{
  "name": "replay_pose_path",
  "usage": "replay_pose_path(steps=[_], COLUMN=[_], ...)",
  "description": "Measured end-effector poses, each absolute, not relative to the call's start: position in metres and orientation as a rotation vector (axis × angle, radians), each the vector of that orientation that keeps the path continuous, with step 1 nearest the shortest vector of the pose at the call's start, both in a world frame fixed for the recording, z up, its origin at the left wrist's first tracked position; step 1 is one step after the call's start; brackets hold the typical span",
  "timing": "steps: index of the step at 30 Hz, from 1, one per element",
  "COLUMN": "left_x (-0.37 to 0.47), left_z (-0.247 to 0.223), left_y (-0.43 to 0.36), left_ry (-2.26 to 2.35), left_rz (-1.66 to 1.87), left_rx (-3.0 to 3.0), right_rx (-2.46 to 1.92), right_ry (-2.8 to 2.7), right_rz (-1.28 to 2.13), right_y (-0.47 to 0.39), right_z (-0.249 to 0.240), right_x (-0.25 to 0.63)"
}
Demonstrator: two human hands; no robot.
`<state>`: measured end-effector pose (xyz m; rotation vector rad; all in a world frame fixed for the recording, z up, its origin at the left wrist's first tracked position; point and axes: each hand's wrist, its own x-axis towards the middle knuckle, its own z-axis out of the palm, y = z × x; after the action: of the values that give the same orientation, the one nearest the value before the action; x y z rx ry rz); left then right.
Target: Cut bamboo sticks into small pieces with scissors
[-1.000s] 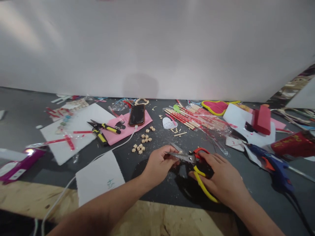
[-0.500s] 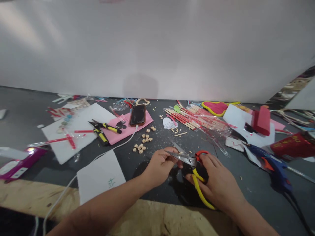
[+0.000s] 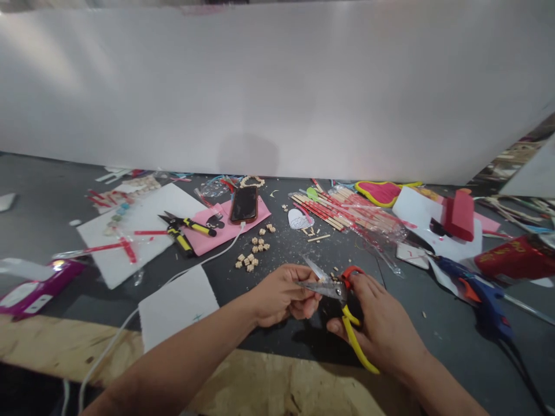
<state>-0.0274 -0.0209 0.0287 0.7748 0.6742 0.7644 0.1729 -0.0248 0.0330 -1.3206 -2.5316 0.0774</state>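
Observation:
My right hand (image 3: 381, 318) grips the yellow and red handles of a pair of scissors (image 3: 340, 292), whose blades stand apart and point left. My left hand (image 3: 284, 294) is pinched at the blades, its fingertips around something too small to make out. Below the white heart-shaped piece (image 3: 300, 219) lie several short stick bits (image 3: 318, 237). Small clusters of wooden pieces (image 3: 247, 262) sit left of the blades. Beyond the hands, red and plain sticks (image 3: 323, 212) lie partly in clear plastic.
A phone (image 3: 244, 203) with a white cable rests on pink paper (image 3: 225, 234). Yellow-black pliers (image 3: 180, 231) lie left of it. At right are a blue glue gun (image 3: 481, 294), a red can (image 3: 515, 257) and a red block (image 3: 460, 215). White sheets (image 3: 173, 306) lie at left.
The left hand's fingers have curled in more below the blades, and its wrist has shifted slightly. The scissors remain in my right hand, with their blades a little lower.

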Motion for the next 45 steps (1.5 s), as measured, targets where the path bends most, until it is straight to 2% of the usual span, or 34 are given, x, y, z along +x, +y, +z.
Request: replay_pose_path(steps=[15, 22, 27, 34, 45], left_x=[-0.029, -0.018, -0.014, -0.014, -0.018], left_z=[0.023, 0.028, 0.028, 0.032, 0.031], left_y=[-0.019, -0.02, -0.021, -0.023, -0.019], left_ry=[0.52, 0.733, 0.925, 1.122, 1.046], left_rz=[0.693, 0.902, 1.016, 1.015, 0.926], left_rx=[0.654, 0.861, 1.004, 1.12, 1.115], right_rx=[-1.423, -1.558, -1.567, -1.552, -1.552], right_ry=[-2.559, -2.524, -2.535, -2.523, -2.514], right_rz=[0.035, 0.11, 0.045, 0.008, 0.124], right_y=[-0.031, -0.025, -0.021, -0.022, -0.023], right_z=[0.023, 0.023, 0.024, 0.029, 0.032], right_x=[0.171, 0.173, 0.175, 0.173, 0.174])
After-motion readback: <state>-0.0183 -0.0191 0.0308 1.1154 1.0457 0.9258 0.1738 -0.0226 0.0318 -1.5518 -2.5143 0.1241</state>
